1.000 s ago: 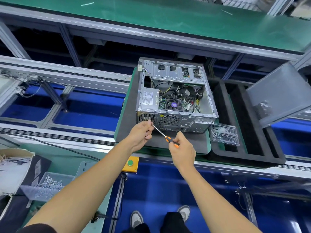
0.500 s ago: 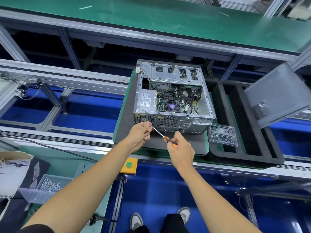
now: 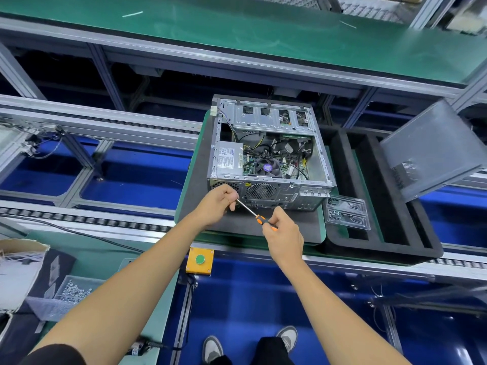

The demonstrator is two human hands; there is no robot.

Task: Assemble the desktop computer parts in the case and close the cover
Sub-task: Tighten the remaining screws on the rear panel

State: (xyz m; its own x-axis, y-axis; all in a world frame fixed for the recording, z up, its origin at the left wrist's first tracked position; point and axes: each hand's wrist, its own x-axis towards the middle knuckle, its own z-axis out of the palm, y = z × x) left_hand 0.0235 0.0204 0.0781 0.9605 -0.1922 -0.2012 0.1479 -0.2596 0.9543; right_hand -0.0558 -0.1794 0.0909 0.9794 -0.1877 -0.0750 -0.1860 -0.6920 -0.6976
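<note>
A factory assembly line: a green-topped worktop [image 3: 237,35] runs across at 12 o'clock, aluminium roller rails [image 3: 87,219] cross over blue floor panels, and a yellow button box [image 3: 199,260] hangs on the near rail at 6 o'clock. At centre the open computer case [image 3: 268,154] lies on a grey mat [image 3: 195,180] atop a green pallet, its power supply [image 3: 228,162] at 9 o'clock inside and the CPU fan [image 3: 267,167] beside it. The grey side cover [image 3: 432,151] leans tilted at 3 o'clock, beyond a black foam tray [image 3: 382,193] and a clear screw tray [image 3: 346,212].

The right hand [image 3: 284,234] grips the orange handle of a screwdriver [image 3: 254,213]; its shaft slants toward 10 o'clock to the case's rear panel. The left hand [image 3: 217,204] has its fingers [image 3: 232,197] curled, pinching the shaft's tip against that panel, near the rear fan grille [image 3: 259,191].
</note>
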